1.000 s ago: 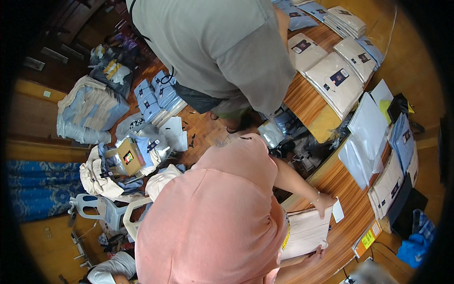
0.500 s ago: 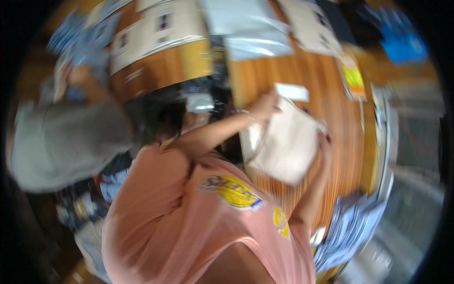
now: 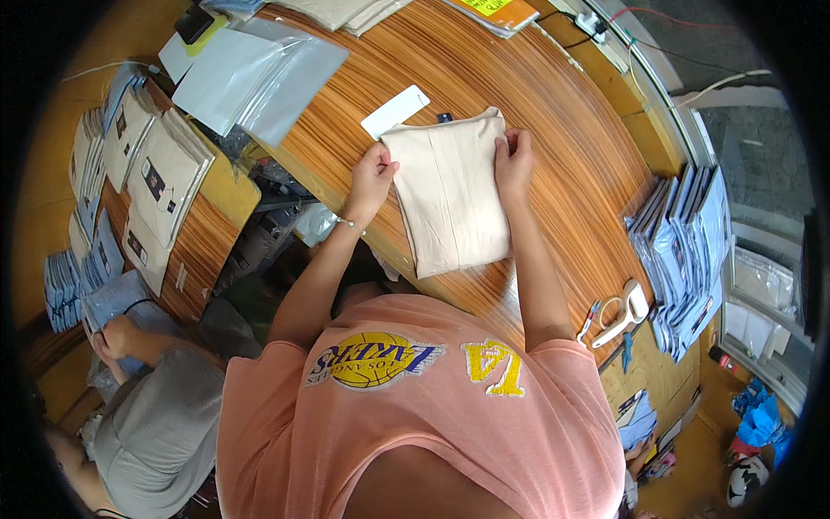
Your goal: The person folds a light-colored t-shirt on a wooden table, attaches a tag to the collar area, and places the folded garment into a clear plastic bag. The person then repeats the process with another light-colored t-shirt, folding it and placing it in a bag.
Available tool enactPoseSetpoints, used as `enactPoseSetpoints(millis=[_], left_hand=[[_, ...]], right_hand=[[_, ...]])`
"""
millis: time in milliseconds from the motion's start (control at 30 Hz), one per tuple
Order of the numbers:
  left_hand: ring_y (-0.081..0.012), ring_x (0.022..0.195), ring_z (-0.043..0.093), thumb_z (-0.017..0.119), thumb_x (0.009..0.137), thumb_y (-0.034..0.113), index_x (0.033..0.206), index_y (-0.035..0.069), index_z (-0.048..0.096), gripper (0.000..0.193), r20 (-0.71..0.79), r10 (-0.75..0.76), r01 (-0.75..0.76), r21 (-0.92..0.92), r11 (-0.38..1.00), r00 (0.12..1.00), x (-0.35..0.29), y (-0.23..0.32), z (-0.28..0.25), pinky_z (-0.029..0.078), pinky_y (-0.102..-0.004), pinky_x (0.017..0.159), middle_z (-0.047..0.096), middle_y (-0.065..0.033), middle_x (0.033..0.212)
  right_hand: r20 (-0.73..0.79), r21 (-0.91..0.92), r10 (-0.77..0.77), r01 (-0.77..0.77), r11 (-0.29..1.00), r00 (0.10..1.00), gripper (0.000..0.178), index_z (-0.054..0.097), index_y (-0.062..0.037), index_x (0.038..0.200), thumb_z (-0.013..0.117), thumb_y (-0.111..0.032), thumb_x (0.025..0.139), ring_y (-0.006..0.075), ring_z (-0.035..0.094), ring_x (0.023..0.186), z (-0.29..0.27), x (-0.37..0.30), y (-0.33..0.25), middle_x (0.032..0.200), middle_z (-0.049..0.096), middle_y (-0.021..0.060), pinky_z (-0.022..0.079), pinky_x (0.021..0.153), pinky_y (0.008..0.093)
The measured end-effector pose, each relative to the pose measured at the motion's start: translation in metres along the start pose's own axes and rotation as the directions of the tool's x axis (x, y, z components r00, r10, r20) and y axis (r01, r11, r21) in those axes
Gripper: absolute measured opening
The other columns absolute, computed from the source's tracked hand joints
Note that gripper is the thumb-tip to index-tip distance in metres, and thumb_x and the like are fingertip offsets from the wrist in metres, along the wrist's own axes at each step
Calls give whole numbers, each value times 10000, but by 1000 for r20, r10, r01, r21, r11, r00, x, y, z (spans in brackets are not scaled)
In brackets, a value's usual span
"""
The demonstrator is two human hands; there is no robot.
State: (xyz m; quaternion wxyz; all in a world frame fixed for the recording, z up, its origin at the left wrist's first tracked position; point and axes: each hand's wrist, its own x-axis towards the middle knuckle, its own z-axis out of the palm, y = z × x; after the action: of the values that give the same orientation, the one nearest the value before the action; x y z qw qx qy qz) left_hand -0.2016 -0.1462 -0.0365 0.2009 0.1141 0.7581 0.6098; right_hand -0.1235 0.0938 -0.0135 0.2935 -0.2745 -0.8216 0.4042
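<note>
Worktop (image 3: 575,195): showing striped brown wood grain, stretching from upper left to lower right.
Folded beige garment (image 3: 451,199): lying on the worktop between both hands, reaching toward the near edge.
Left hand (image 3: 372,177): pinching the garment's upper left edge narrowly.
Right hand (image 3: 513,163): holding its upper right edge between thumb and fingers.
White card (image 3: 396,112): resting just beside the garment's upper left corner.
Clear plastic sleeves (image 3: 277,73): overlapping at the worktop's left.
Second worktop (image 3: 204,259): carrying packed beige garments (image 3: 164,177), farther left.
Blue packed garments (image 3: 683,251): piling up at right, near a white-handled tool (image 3: 624,316).
Co-worker in grey (image 3: 164,424): leaning in at lower left.
</note>
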Motion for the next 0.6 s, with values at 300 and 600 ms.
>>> enactPoseSetpoints(millis=[300, 600], left_hand=[[-231, 706, 617, 651, 793, 48, 917, -9, 599, 146, 226, 545, -587, 395, 706, 807, 8, 77, 37, 500, -295, 647, 603, -118, 860], [-262, 764, 604, 638, 801, 78, 871, -7, 620, 112, 243, 446, -508, 400, 763, 861, 24, 43, 73, 480, -333, 674, 617, -119, 851]], right_hand=[[-32, -50, -25, 23, 998, 999, 60, 561, -23, 864, 586, -45, 815, 345, 592, 681, 6, -4, -2, 756, 594, 191, 465, 614, 383], [-48, -54, 1, -4, 999, 999, 99, 560, -32, 899, 601, -69, 816, 337, 618, 732, 7, -5, 3, 805, 622, 190, 479, 652, 383]])
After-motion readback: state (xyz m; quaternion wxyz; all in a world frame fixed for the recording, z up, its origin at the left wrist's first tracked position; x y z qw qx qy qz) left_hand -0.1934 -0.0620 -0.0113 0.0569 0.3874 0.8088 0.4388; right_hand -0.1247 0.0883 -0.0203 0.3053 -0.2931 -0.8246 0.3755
